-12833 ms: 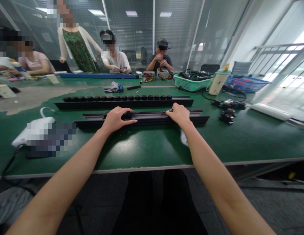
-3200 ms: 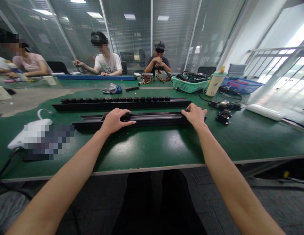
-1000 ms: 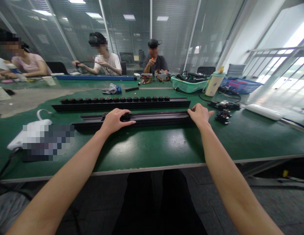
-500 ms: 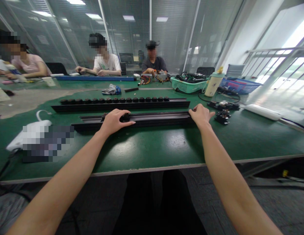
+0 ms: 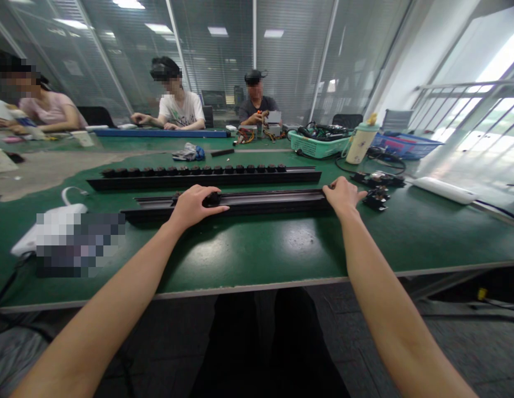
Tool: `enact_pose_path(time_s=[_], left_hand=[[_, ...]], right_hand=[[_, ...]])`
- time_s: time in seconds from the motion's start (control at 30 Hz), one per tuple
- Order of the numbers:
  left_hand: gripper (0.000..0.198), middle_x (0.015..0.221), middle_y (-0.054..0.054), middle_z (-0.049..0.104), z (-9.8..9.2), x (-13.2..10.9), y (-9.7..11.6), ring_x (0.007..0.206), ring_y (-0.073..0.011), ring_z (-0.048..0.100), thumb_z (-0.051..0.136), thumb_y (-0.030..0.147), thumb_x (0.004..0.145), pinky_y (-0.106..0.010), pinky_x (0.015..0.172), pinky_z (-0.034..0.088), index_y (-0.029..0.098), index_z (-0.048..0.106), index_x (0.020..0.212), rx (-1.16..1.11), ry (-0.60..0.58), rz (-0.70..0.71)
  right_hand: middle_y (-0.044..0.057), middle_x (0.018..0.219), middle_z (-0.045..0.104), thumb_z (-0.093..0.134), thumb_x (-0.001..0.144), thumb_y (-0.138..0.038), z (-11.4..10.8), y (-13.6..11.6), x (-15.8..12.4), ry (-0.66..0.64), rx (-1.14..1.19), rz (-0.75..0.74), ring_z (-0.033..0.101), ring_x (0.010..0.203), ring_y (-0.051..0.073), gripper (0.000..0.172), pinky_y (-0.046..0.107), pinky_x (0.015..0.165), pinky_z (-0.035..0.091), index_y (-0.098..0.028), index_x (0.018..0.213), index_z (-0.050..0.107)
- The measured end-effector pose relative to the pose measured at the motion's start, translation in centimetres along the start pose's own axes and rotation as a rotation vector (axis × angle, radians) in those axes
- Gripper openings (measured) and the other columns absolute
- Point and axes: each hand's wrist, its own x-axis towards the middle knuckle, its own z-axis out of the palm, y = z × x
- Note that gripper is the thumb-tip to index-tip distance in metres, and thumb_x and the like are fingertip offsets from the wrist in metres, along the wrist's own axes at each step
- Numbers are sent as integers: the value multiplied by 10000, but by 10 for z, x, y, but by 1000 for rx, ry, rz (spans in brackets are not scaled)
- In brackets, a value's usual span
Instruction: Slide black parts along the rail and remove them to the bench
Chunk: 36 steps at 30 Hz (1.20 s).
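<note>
An office-like workshop; a long green table (image 5: pixel 426 237) is shared by several people (image 5: pixel 180 108) seated along its far side, some wearing headsets (image 5: pixel 166 69); two black rails (image 5: pixel 277 197) (image 5: pixel 207 179) fitted with small parts (image 5: pixel 218 169), bundles of coloured wires (image 5: pixel 246 132) and a green basket (image 5: pixel 315 147) heaped with cables (image 5: pixel 331 131) suggest hand assembly; behind, a tall glass wall (image 5: pixel 215 55) with blinds (image 5: pixel 290 72), plus dark chairs (image 5: pixel 97 116), looks like an office; to the right, a metal railing (image 5: pixel 456 87) stands before bright windows (image 5: pixel 503 61); the floor (image 5: pixel 385 354) is dark grey.
</note>
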Motion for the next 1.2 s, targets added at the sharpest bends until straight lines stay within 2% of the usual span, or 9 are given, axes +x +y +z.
enact_pose_path(time_s=[0.37, 0.7, 0.9, 1.1, 1.13, 1.2], left_hand=[[661, 1144, -106, 724, 0, 0, -1, 1080, -312, 632, 642, 784, 806, -440, 985, 497, 252, 717, 1190, 3, -11, -11], [653, 1127, -115, 729, 1, -1, 0, 1063, -300, 646, 648, 754, 827, -419, 965, 509, 212, 720, 1185, 19, 19, 20], [648, 1114, -105, 726, 1, -1, -3, 1053, -293, 644, 643, 760, 827, -420, 961, 509, 225, 715, 1187, 26, 15, 13], [655, 1115, -114, 727, 1, -1, -4, 1061, -297, 644, 639, 757, 835, -423, 956, 512, 207, 713, 1183, 23, 14, 32], [650, 1117, -112, 727, 1, -2, -4, 1062, -297, 644, 641, 754, 835, -424, 957, 512, 210, 712, 1183, 21, 13, 31], [644, 1118, -108, 728, 1, -2, -4, 1063, -296, 644, 642, 754, 834, -426, 962, 512, 217, 711, 1184, 21, 16, 26]], right_hand=[[170, 1128, 705, 532, 905, -354, 5, 9, 7, 32, 15, 41, 595, 1110, 351, 299, 580, 1017, 320, -171, 1090, 679], [203, 1130, 686, 576, 889, -348, 10, 25, 20, 105, 23, 146, 580, 1145, 373, 311, 627, 1037, 311, -155, 1108, 685], [218, 1226, 663, 634, 891, -350, 9, 37, 27, 150, 47, 235, 564, 1216, 383, 320, 605, 1059, 316, -171, 1154, 673], [234, 1255, 637, 723, 866, -351, 13, 60, 41, 102, 67, 368, 542, 1210, 364, 302, 564, 979, 320, -230, 1143, 723], [255, 1248, 631, 737, 854, -321, 15, 65, 44, 98, 41, 399, 536, 1205, 367, 273, 566, 953, 314, -232, 1112, 743], [330, 1204, 613, 757, 820, -236, 21, 74, 47, 179, -52, 426, 527, 1178, 390, 190, 580, 881, 305, -192, 1003, 778]])
